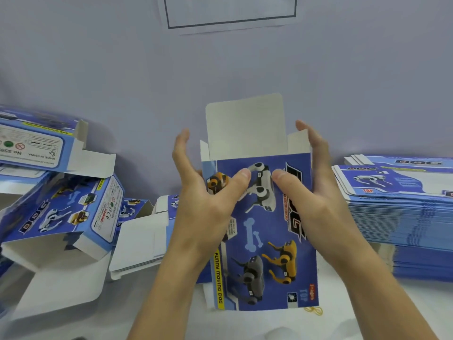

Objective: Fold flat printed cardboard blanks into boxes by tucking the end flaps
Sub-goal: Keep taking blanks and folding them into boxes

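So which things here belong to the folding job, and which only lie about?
Job: box held by left hand and right hand; flat stack; folded boxes.
Lying about: wall paper; yellow rubber band.

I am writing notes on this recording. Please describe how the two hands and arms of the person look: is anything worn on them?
Both are bare. The left hand and right hand show no gloves, rings or watch. The forearms are uncovered down to the picture's lower edge, with no sleeves visible. The nails are short and unpainted.
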`<state>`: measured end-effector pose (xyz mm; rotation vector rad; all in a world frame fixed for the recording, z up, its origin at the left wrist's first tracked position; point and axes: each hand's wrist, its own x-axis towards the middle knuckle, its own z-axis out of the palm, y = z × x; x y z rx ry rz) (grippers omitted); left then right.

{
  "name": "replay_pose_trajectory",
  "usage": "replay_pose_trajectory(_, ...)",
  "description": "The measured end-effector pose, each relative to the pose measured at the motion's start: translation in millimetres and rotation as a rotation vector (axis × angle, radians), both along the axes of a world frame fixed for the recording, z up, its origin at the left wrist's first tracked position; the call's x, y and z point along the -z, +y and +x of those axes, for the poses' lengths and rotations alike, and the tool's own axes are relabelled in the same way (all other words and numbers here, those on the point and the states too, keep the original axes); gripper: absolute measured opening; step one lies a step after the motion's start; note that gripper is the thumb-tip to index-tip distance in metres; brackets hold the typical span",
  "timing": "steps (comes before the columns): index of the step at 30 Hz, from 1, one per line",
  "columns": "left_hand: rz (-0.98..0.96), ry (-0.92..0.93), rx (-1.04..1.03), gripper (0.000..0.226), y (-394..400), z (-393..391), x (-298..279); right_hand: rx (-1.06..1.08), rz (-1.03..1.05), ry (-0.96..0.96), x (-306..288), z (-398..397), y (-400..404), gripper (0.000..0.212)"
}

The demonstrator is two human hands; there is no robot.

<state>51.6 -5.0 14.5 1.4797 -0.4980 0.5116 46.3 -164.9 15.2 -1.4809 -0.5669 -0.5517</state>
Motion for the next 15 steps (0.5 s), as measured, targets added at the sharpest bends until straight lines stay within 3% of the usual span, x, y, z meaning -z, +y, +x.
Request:
replay_pose_trajectory(4, -0.023, 0.065, 0.039, 0.063, 1.4, -1.0, -4.8, -0.022, -0.068, -0.027, -2.4, -2.0, 3.7, 0.057)
replay_pose_trajectory(9, -0.159, -0.006, -0.025, 0.052, -6.1, -4.7, -7.8, -0.016, -0.049, -0.053, -1.1, -2.5, 10.4, 0.059)
replay_pose_trajectory(13, -0.089, -0.032, -0.165, 0.034, -5.3, -3.7, -9.4, -0.1, -0.026, 0.046, 0.7, -1.4, 6.1, 0.047)
replay_pose_trajectory(15, -0.1, -0.001, -0.194, 0.043, -7.4, -2.9, -7.9, -0.106, -0.032, 0.091, 0.1, -3.2, 5.7, 0.038)
